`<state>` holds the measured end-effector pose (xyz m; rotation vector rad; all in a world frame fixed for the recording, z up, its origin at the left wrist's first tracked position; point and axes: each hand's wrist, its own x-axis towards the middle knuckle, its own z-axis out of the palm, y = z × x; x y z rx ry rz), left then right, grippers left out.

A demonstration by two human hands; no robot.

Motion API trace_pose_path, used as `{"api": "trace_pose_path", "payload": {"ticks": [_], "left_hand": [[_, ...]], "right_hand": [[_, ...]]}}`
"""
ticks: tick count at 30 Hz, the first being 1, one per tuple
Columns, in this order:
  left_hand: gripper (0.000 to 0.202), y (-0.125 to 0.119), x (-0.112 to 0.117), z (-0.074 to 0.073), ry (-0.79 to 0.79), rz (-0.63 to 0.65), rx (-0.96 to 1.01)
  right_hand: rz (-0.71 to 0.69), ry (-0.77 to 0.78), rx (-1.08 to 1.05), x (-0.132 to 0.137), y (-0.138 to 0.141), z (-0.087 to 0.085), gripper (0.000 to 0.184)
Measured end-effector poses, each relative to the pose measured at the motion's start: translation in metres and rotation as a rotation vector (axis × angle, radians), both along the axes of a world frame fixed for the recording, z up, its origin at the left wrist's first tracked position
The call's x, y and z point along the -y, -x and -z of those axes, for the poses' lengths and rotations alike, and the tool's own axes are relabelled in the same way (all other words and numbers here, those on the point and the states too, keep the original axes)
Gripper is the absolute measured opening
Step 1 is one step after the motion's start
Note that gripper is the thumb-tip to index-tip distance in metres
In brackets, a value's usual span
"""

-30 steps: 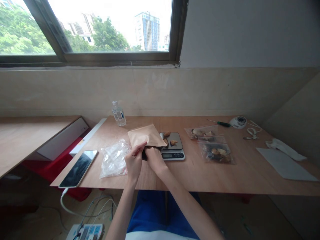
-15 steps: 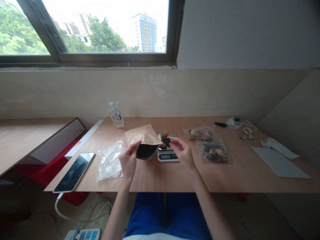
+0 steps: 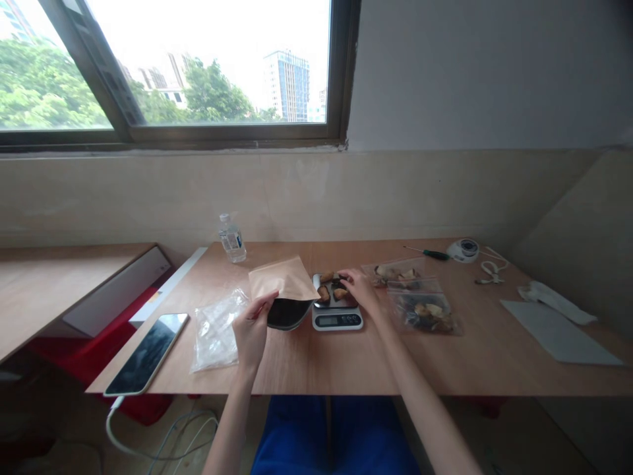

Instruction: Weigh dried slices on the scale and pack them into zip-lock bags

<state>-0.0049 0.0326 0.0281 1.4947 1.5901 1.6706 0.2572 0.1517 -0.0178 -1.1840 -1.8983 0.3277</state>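
My left hand (image 3: 252, 328) grips the near edge of a brown paper pouch (image 3: 285, 280) and holds its dark mouth open toward a small digital scale (image 3: 337, 319). Brown dried pieces (image 3: 326, 291) lie on the scale's pan. My right hand (image 3: 359, 288) reaches over the pan, its fingers bent onto the pieces; whether they have one pinched I cannot make out.
Two clear zip bags of dried pieces (image 3: 422, 307) lie right of the scale. An empty clear bag (image 3: 215, 328) and a phone (image 3: 146, 344) lie at the left. A water bottle (image 3: 231, 238), a screwdriver (image 3: 426, 253), a white round device (image 3: 463, 250) and white sheets (image 3: 561, 336) rest on the wooden table (image 3: 346, 363).
My right hand left the pouch's mouth, swung right and reached onto the scale's pan. My left hand keeps the pouch open. The view has tilted slightly.
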Motion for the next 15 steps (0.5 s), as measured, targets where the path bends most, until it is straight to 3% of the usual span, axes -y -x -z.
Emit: {"api": "trace_pose_path", "payload": {"ticks": [15], "left_hand": [[0.022,0.000,-0.002,0.003,-0.019,0.029,-0.008]], "right_hand": [[0.016,0.098,-0.250,0.001,-0.009,0.019,0.019]]}}
